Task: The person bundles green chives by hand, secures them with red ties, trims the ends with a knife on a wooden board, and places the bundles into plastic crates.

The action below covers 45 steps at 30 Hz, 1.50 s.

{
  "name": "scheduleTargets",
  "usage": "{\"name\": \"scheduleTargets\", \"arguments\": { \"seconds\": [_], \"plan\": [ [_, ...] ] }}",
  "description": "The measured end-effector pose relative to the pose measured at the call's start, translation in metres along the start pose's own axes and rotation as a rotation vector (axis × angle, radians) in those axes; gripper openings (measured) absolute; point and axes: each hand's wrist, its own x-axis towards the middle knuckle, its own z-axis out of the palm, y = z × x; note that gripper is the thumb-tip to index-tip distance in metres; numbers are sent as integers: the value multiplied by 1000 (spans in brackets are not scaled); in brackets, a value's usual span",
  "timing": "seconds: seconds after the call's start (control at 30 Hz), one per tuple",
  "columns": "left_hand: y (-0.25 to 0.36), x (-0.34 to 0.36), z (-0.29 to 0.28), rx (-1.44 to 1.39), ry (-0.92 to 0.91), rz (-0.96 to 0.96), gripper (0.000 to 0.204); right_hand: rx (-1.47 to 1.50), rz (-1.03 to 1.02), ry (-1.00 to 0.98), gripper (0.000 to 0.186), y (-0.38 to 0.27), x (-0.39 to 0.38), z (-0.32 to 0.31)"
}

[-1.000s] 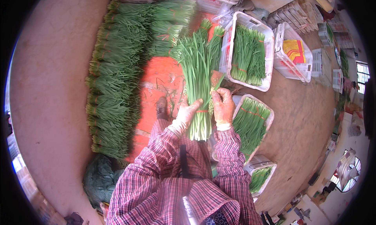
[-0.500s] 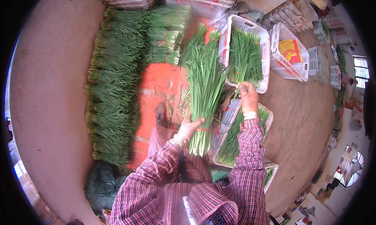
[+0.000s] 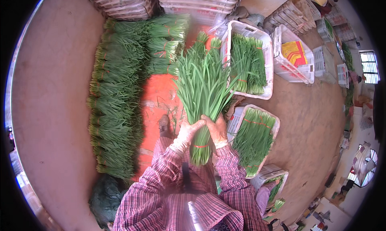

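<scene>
A large bundle of garlic chives (image 3: 203,86) stands out in front of my body, its leaves fanning away from me and its pale cut ends toward me. My left hand (image 3: 189,133) wraps the lower stems from the left. My right hand (image 3: 216,129) clasps them from the right, and the thumbs come close together on top. Just below my hands a red band (image 3: 200,146) circles the stems. Some fingers are hidden behind the bundle.
Banded chive bundles (image 3: 114,110) lie in a long row on the left, by the orange-red ground sheet (image 3: 155,94). White crates (image 3: 270,82) with chives stand on the right. Stacked crates (image 3: 197,2) rise at the back. A co-worker's sleeve (image 3: 262,197) shows lower right.
My right hand has come from the crate side to the bundle and now grips it together with my left. A co-worker's arm has appeared at the lower right.
</scene>
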Motion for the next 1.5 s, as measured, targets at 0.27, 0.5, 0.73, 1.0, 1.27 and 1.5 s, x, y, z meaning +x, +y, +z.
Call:
{"name": "scheduleTargets", "arguments": {
  "seconds": [0.27,0.5,0.73,1.0,1.27,1.5],
  "plan": [
    [-3,12,-8,-240,167,70,40,234,15,236,49,31,-3,-4],
    [-15,9,-23,-322,174,53,43,381,75,219,44,46,-1,-7],
    [-11,1,-22,6,-54,-24,74,-42,21,36,55,35,-5,-6],
    [-11,-1,-18,-142,109,-12,53,-160,160,56,47,41,2,-12],
    [-20,33,-60,-488,10,-484,54,-141,244,-172,97,35,-9,-63],
    [-26,34,-70,-562,20,-457,62,-204,258,-355,99,14,-66,-33]
  ]
}}
